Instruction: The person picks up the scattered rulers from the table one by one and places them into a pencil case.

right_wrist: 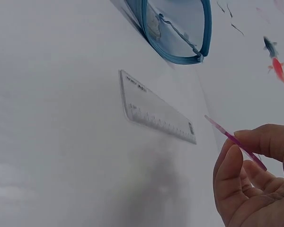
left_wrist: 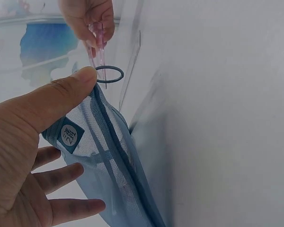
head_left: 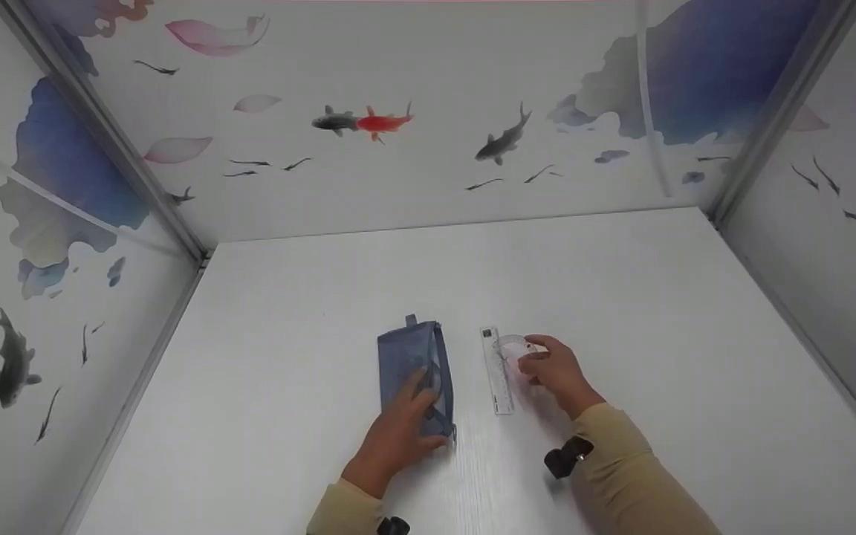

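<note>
A blue mesh zip pouch [head_left: 402, 364] lies on the white table with its zipped side gaping. My left hand [head_left: 397, 435] holds it near its front end; in the left wrist view the thumb presses beside a ring pull [left_wrist: 110, 74], and the other visible fingers are spread. The index finger is mostly hidden there. My right hand [head_left: 563, 371] pinches a clear, pink-tinted protractor [head_left: 511, 345] between thumb and fingers, raised over the table. Seen edge-on in the right wrist view, the protractor [right_wrist: 234, 140] slants. A clear ruler [head_left: 497, 375] lies flat between pouch and protractor.
White panels printed with fish and blue washes enclose the table [head_left: 287, 297] at the back [head_left: 413, 186] and both sides. A dark device [head_left: 568, 457] sits at the right wrist, over a beige sleeve [head_left: 621, 453].
</note>
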A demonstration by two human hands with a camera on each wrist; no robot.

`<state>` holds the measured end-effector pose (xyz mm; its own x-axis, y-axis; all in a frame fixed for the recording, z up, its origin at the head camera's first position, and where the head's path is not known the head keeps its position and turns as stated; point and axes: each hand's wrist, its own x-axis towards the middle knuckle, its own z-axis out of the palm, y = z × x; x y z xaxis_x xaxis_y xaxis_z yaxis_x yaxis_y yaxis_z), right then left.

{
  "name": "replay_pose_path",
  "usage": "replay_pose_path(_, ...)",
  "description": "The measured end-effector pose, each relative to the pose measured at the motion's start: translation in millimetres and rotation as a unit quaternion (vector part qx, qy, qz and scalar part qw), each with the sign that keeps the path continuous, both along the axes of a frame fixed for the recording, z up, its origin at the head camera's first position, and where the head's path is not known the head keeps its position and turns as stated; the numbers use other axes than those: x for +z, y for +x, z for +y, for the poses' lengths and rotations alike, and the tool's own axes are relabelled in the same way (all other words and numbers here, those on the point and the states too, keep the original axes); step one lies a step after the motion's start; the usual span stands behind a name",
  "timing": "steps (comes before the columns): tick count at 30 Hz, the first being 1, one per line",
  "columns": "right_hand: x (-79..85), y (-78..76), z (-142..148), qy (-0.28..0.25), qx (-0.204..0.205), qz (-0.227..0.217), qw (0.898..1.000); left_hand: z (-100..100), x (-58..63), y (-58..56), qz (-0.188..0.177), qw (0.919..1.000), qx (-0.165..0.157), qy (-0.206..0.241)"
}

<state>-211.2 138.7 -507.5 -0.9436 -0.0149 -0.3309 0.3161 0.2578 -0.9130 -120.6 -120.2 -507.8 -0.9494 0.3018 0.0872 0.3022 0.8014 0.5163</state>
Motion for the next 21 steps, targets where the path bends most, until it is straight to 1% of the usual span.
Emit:
replay_pose_path(4,0.0,-0.8,-6,-0.006,0.000,0.006,1.000,1,1.0,0.5,-0.005,1.0000,0.004,0.002)
replay_pose_path(21,-3.1,0.2,-26,-0.019,0.006,0.009,1.000,1,0.1,-0.1,0.003,1.0000,0.006,0.000)
